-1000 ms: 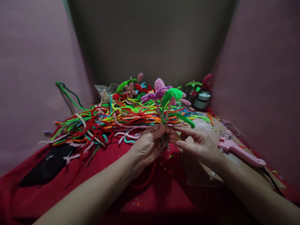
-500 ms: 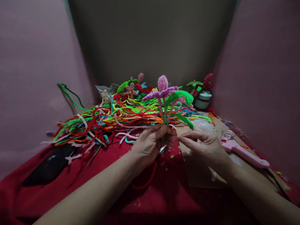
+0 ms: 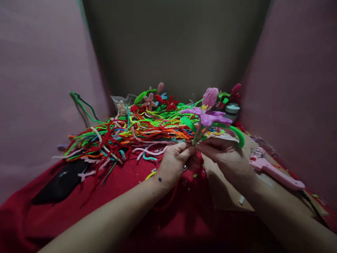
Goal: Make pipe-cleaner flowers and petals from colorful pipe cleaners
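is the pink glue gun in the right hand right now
No, the pink glue gun lies on the cardboard, while the right hand is at the stems of the fuzzy flowers.

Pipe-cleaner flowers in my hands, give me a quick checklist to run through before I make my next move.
1. Stems held: ok, the left hand has its fingers closed around the stems.
2. Right hand grip: cannot tell; its fingertips are at the stems, but whether they pinch is unclear.
3. Purple flower free of the fingers: ok, it stands above both hands.
4. Lower stem ends lined up: cannot tell, the hands hide them.
5. Pink glue gun out of the way: ok, it lies on the cardboard, to the right of the right hand.
6. Glue gun hot: cannot tell, nothing visible shows it.
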### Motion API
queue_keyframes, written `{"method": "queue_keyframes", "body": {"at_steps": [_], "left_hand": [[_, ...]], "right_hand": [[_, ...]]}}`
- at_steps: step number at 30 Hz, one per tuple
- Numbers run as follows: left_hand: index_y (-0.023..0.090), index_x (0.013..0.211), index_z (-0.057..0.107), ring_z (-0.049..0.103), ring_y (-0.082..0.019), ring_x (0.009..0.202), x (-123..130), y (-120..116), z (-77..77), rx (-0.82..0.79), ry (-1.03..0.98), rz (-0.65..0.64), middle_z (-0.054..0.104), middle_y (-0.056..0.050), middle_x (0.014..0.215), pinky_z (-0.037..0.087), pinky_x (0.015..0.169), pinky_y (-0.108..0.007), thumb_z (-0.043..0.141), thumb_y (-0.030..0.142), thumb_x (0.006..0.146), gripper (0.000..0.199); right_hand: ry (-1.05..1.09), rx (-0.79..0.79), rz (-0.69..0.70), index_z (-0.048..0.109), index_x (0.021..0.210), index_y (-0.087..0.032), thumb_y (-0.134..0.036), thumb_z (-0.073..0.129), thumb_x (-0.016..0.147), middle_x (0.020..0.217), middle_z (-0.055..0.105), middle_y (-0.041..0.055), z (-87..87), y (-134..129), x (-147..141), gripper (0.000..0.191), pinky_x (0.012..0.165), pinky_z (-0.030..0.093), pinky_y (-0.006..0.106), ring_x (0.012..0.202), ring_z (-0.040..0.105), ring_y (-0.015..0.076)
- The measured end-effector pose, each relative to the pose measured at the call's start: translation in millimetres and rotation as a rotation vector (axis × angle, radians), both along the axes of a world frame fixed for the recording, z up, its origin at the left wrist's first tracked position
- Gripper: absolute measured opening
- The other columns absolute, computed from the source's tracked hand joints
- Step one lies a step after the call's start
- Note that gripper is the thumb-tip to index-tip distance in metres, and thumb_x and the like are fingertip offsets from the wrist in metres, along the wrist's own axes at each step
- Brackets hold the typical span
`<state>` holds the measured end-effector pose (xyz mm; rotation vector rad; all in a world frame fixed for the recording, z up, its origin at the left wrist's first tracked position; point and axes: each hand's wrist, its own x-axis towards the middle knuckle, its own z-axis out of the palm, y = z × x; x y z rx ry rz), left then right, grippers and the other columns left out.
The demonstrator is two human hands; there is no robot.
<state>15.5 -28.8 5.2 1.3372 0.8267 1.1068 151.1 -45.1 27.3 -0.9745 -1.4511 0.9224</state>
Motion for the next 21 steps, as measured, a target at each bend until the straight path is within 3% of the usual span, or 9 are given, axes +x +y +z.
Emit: {"method": "queue_keyframes", "body": {"at_steps": [8,12,18,21], "left_hand": [[0.015,0.061,0.055,0.051,-0.009,0.048,0,-2,-8.4,0.168,0.189,0.051,0.056,0.001,0.053,0.039,0.05,-0.02,0.049,0.031,0.083,0.028],[0.016,0.061,0.054,0.046,-0.009,0.05,-2,-2,-12.5,0.315,0.33,0.152,0.054,0.002,0.055,0.035,0.051,-0.021,0.049,0.033,0.084,0.029],[0.018,0.058,0.054,0.04,-0.009,0.053,-3,-6,-8.8,0.583,0.452,0.276,0.048,0.003,0.056,0.029,0.054,-0.022,0.05,0.023,0.083,0.025],[0.019,0.058,0.055,0.038,-0.009,0.052,-2,-9,-7.2,0.601,0.408,0.266,0.047,0.002,0.055,0.029,0.055,-0.023,0.052,0.021,0.082,0.024]], "right_hand": [[-0.079,-0.015,-0.111,0.071,0.072,-0.02,-0.032,0.069,0.07,0.069,0.068,0.0005,-10.9,4,2,0.013,0.064,0.047,0.029,0.066,0.059,0.0149],[-0.157,-0.027,-0.153,0.072,0.075,-0.019,-0.036,0.066,0.071,0.075,0.071,0.0031,-13.9,5,2,0.019,0.065,0.048,0.03,0.07,0.061,0.0174],[-0.035,-0.03,-0.157,0.071,0.086,-0.019,-0.029,0.063,0.072,0.085,0.072,0.0035,-11.9,1,-5,0.019,0.08,0.048,0.033,0.085,0.064,0.0205],[0.013,-0.074,-0.217,0.071,0.08,-0.017,-0.026,0.063,0.07,0.083,0.072,0.0049,-10.3,-4,-10,0.016,0.078,0.048,0.033,0.087,0.064,0.0228]]}}
